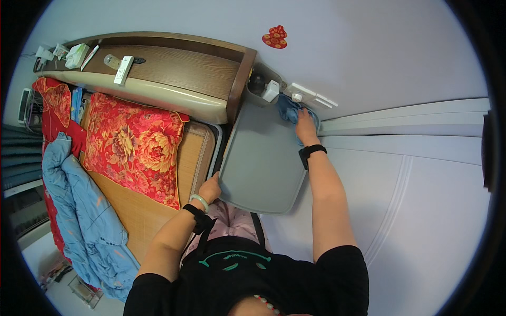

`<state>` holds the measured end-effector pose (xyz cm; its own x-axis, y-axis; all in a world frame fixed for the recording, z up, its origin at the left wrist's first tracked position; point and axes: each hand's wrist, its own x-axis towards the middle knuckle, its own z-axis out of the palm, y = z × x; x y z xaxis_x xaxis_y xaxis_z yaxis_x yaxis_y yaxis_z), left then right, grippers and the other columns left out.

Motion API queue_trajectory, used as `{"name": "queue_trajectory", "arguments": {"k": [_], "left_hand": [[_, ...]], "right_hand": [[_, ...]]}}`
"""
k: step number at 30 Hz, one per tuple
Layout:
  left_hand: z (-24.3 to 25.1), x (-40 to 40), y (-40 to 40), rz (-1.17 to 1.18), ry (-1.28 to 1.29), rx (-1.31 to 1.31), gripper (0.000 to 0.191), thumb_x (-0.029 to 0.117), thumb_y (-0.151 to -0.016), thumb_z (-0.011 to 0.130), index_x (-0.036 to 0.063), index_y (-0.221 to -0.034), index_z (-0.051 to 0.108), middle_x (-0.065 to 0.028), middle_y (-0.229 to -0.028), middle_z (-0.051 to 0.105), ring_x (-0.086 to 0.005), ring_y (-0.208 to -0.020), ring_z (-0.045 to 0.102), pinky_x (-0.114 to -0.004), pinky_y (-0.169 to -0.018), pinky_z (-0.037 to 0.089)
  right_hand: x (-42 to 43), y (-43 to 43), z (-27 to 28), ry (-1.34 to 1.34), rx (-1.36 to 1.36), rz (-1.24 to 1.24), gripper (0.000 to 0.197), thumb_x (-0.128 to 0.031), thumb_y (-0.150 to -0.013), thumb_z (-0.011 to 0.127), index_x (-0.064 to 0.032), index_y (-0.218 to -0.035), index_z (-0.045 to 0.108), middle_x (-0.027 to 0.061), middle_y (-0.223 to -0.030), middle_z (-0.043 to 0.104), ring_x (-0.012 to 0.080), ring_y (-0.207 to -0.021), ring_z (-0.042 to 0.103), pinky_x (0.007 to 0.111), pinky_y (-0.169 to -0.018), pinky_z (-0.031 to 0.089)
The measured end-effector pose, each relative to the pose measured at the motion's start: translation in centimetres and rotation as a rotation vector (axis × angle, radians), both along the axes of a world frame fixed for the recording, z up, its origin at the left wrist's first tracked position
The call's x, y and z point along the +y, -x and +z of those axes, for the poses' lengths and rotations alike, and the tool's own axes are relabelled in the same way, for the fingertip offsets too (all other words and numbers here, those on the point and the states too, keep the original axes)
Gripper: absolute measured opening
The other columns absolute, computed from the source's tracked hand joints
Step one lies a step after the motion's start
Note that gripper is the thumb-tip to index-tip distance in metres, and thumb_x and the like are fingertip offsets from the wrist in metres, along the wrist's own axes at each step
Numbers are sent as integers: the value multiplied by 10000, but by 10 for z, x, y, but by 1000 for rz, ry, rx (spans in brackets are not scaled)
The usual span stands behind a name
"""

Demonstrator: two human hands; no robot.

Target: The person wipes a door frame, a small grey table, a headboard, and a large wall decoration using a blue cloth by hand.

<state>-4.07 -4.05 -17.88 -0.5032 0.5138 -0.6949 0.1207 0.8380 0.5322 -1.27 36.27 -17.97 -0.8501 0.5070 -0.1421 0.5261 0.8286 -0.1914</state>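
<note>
A grey flat top with rounded corners (263,158), like the lid of a storage cabinet, lies before me between the bed and a white panelled surface. My right hand (306,128) presses a blue cloth (287,108) onto its far right corner, and the cloth bunches out past my fingers. At the near left edge of the top, my left hand (211,187) rests with its fingers against the rim; it seems to hold nothing, though the fingertips are partly hidden. Behind the cloth a grey bin (263,100) stands against the wall, with a white box-shaped item (271,91) and a dark round object (257,83) inside.
Wall sockets (310,96) with a white plug sit just beyond the cloth. On the left is a bed with a wooden headboard (185,61), a red floral pillow (134,148) and a blue quilt (89,209). A white power strip (124,70) lies across the headboard ledge.
</note>
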Motion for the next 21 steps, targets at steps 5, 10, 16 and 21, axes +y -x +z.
{"name": "queue_trajectory", "arguments": {"k": [5, 10, 16, 21], "left_hand": [[-3, 1, 0, 3, -30, -3, 555, 1, -789, 407, 54, -1339, 351, -258, -1071, 582, -403, -996, 555, -425, -855, 446], [-6, 0, 1, -42, 25, 25, 565, 0, -782, 414, 41, -1341, 342, -255, -1054, 591, -392, -998, 562, -421, -853, 452], [1, 2, 2, -63, 28, 17, 574, 5, -774, 421, 40, -1342, 342, -257, -1051, 593, -388, -997, 565, -420, -852, 453], [-6, 0, 4, -58, -20, 2, 564, 11, -777, 407, 39, -1337, 350, -260, -1066, 586, -392, -1007, 556, -418, -855, 447]], "right_hand": [[10, -30, -9, 69, -62, -248, 509, -74, -775, 581, 45, -1233, 394, 257, -1340, 321, 436, -1128, 448, 445, -916, 435], [-36, -60, 7, 144, -163, -237, 557, -127, -805, 596, 75, -1266, 357, 271, -1356, 281, 443, -1145, 429, 440, -927, 432], [-128, -113, 8, 124, -286, -201, 554, -26, -810, 515, 117, -1299, 296, 262, -1389, 210, 443, -1192, 351, 424, -962, 405], [-191, -143, 14, 218, -310, -186, 538, -21, -802, 522, 118, -1278, 312, 274, -1382, 214, 469, -1195, 348, 448, -954, 408]]}}
